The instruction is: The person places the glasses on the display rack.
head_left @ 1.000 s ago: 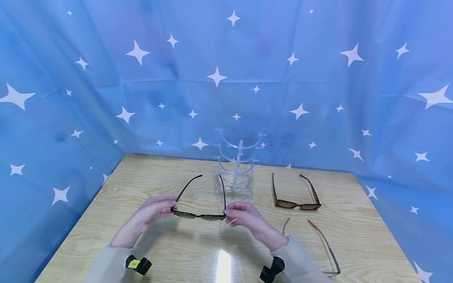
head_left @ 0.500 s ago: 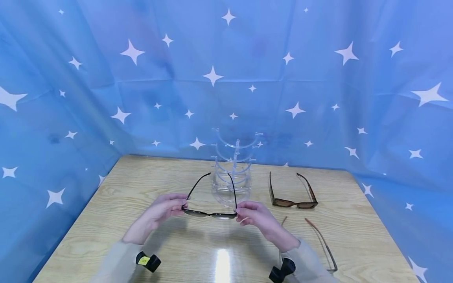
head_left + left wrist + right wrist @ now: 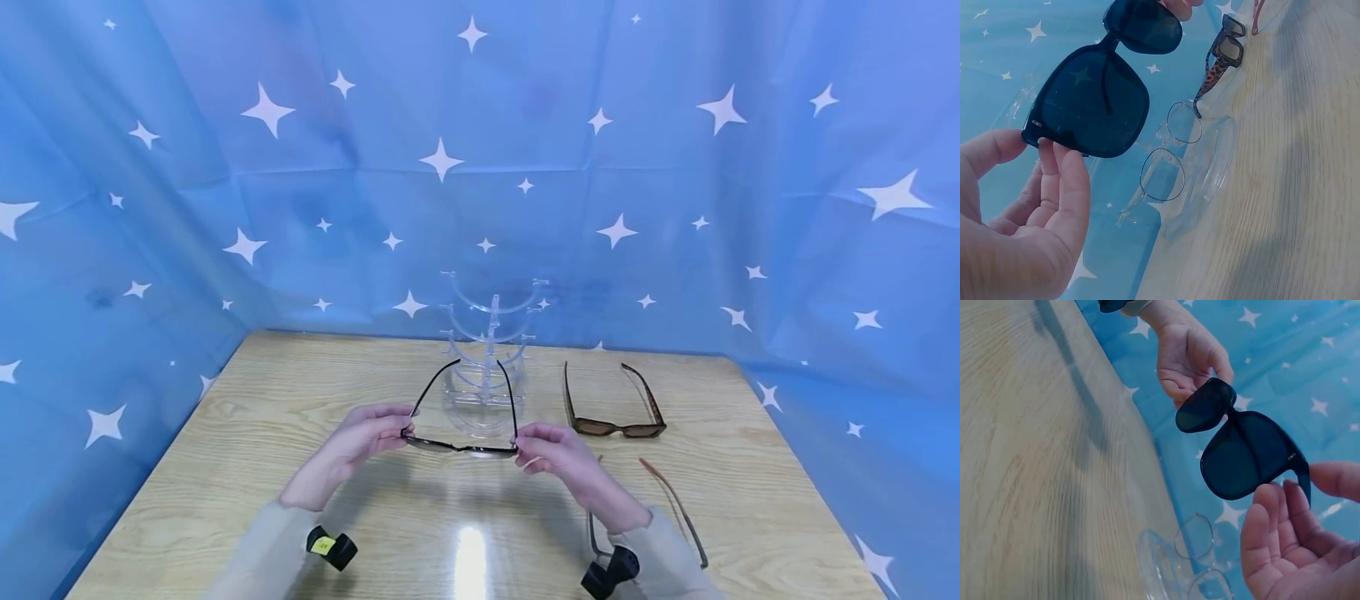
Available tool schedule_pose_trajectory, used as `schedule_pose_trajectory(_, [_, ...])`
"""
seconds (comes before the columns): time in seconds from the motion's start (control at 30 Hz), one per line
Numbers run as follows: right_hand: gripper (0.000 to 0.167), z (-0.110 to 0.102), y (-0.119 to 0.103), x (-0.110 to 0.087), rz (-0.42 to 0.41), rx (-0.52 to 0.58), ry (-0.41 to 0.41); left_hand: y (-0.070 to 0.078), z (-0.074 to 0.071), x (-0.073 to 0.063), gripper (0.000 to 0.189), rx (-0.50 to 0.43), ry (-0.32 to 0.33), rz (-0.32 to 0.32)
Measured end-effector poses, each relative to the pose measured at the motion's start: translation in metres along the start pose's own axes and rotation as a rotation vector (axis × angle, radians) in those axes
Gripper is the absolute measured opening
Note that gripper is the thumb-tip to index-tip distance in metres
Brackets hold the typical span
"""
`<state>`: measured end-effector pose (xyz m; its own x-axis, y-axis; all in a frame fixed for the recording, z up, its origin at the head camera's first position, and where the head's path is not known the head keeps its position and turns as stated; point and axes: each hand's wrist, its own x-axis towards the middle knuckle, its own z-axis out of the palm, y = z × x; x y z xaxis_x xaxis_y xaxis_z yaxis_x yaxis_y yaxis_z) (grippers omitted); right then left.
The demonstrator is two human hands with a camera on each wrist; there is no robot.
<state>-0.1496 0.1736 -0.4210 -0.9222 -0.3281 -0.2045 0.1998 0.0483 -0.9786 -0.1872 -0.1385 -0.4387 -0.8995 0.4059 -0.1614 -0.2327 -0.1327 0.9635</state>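
Black-framed sunglasses [image 3: 480,451] with dark lenses hang above the table, their temple arms unfolded and pointing away from me. My left hand [image 3: 360,446] pinches the left hinge corner between thumb and fingers; my right hand [image 3: 562,462] pinches the right one. Behind them rises a clear tiered display stand [image 3: 492,325], which the temple arms overlap in the head view. Thin wire-rimmed glasses [image 3: 1162,175] sit low on that stand in the left wrist view. The dark lenses [image 3: 1247,456] face the right wrist camera.
Tortoiseshell sunglasses [image 3: 618,428] lie unfolded on the wooden table [image 3: 225,467], right of the stand. Nearer me is another pair of glasses with brown-tipped arms [image 3: 686,517], partly hidden by my right forearm. A blue star-patterned cloth [image 3: 337,167] hangs behind and beside the table.
Both hands have carried the black sunglasses rightward and slightly forward, from left of the stand to in front of it. The head view has turned a little to the right.
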Motion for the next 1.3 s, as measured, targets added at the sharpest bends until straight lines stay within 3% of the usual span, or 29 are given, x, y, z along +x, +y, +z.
schedule_pose_trajectory(0.4, [0.019,-0.014,-0.005,0.014,0.0,-0.054,0.066,0.004,0.011,0.02,0.045,0.006,0.069,-0.027])
schedule_pose_trajectory(0.8, [0.027,-0.024,-0.01,0.033,0.017,-0.047,0.13,0.009,0.013,0.038,0.046,-0.028,0.105,-0.005])
schedule_pose_trajectory(1.3, [0.038,-0.036,-0.022,0.056,0.004,-0.05,0.151,0.021,0.017,0.06,0.043,-0.085,0.151,0.019])
